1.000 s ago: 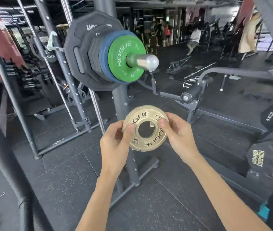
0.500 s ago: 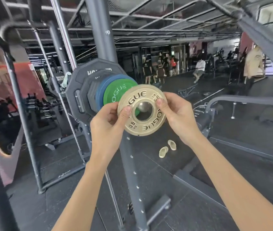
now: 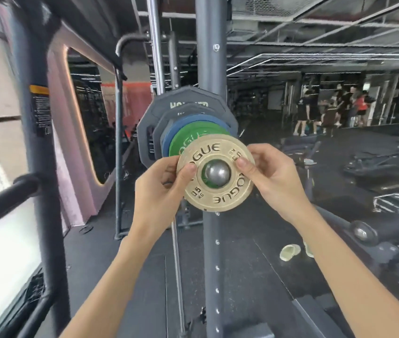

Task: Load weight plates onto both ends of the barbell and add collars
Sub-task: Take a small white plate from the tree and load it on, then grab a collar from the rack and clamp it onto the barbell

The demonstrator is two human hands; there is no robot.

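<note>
My left hand (image 3: 161, 189) and right hand (image 3: 274, 176) pinch the round, matte tan plate (image 3: 218, 176) by its rim, its hole ringing the shiny steel sleeve end (image 3: 217, 172), green plate (image 3: 193, 139) behind.

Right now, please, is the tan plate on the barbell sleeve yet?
Not seated: left hand and right hand hold the tan plate, its hole framing the sleeve end. Whether it has entered, cannot tell.
</note>
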